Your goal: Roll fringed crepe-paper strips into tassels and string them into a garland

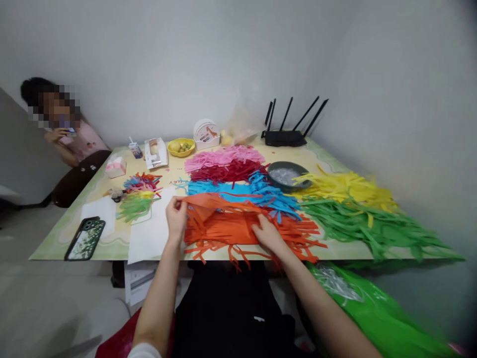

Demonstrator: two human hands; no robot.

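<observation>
At the table's front edge lies a stack of orange fringed sheets (227,227), thin like tissue or crepe paper, with cut strips hanging over the edge. My left hand (176,215) pinches the upper left corner of the top sheet and lifts it off the stack. Toward the right end of that same sheet, my right hand (266,232) has its fingers closed at the sheet's edge; the fingertips are partly hidden. Just behind are blue fringed sheets (238,191), then dark red sheets (227,171) and pink sheets (223,157).
Yellow strips (350,189) and green strips (372,221) spread on the right, beside a dark bowl (288,176). A phone (85,238), white paper (149,231) and a multicoloured fringed bundle (139,196) lie left. A router (285,137) stands behind. Another person (84,141) sits at far left.
</observation>
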